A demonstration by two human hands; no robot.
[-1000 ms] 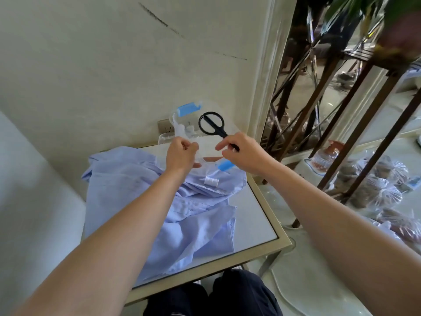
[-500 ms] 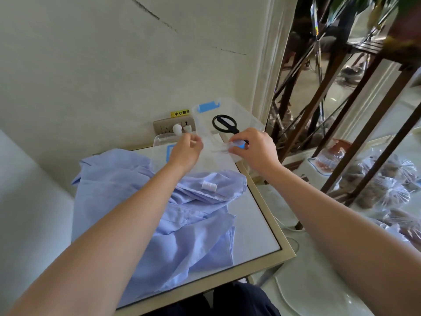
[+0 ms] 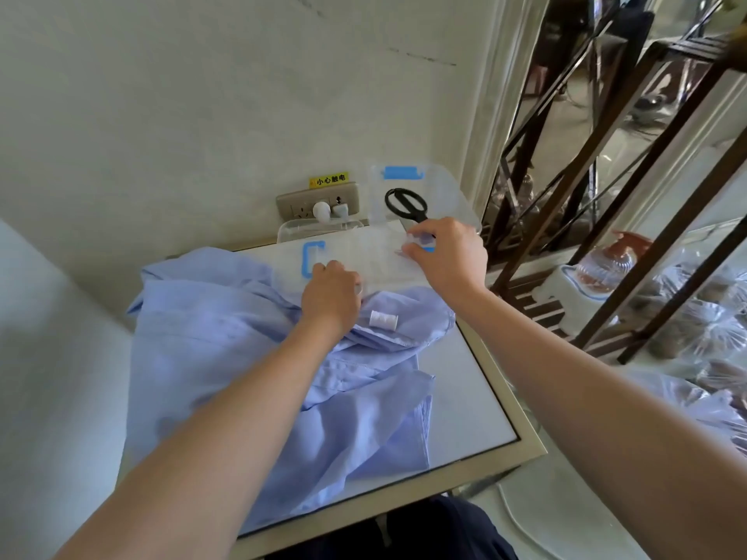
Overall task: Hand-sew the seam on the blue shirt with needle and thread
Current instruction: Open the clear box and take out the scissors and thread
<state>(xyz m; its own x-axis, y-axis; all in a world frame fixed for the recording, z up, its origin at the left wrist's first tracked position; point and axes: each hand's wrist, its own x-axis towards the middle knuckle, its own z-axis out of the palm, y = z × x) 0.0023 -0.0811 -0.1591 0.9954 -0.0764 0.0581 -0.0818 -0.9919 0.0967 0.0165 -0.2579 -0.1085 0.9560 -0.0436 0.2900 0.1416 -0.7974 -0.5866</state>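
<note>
The tabletop (image 3: 465, 390) is glossy white with a pale metal frame. A crumpled blue shirt (image 3: 226, 357) covers its left side and middle, spreading from the far left corner down to the near edge. The right strip is bare. Along the far edge is a flat clear lid (image 3: 364, 252) with blue clasps. Behind it stand a shallow clear tray (image 3: 307, 230) and, at the far right corner, a clear box (image 3: 452, 192).

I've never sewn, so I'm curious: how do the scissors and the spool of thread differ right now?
The scissors are black; the spool of thread is white. The scissors lie in the clear box at the back; the spool lies on the blue shirt. The right hand, pinching the lid, hides the scissors' blades; the spool shows whole. Both lie flat.
</note>
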